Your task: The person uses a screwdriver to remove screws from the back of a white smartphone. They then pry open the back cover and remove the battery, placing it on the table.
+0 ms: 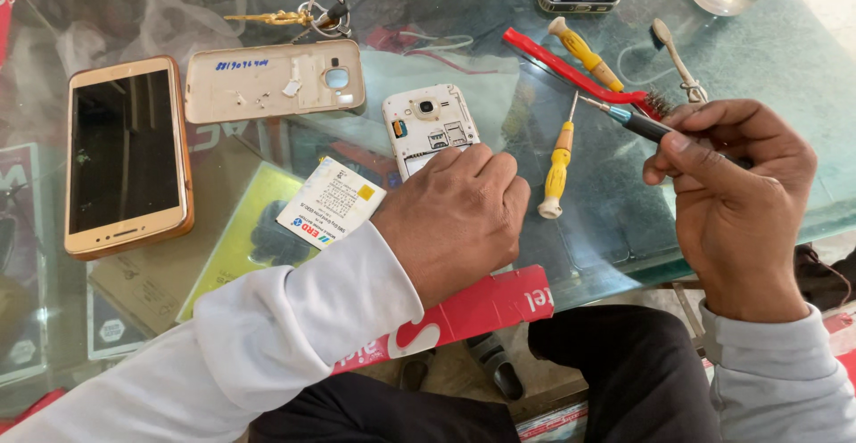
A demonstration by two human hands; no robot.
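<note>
At the far left a gold smartphone (127, 158) lies face up, screen dark, on the glass table (767, 60). Just to its right lies a detached gold back cover (272, 80), inner side up, with a key ring (316, 12) beyond it. A white card with a small chip (332, 202) rests partly on a green packet (245, 233).

The left hand (455, 216) lies palm down, fingers curled together, pressing the lower part of the open white phone (428, 122). This phone lies back side up near the table centre with its cover off; camera and card slots are exposed, and the lower half is hidden under the hand.

To the right, 1 yellow-handled screwdriver (557, 171) lies beside the left hand, well apart from a second yellow screwdriver (584, 51) and a red-handled brush (575, 73). A metal tool (678, 60) lies further right.

The right hand (727, 184) is raised off the table, its fingers clamped on the dark precision screwdriver (624, 118), tip pointing left towards the open phone but clear of it.

Judged step: the phone is held steady and the driver is being readied for the exposed back. The next move calls for lowering the tip squarely into 1 screw head while the left hand prevents sliding on the glass.
</note>
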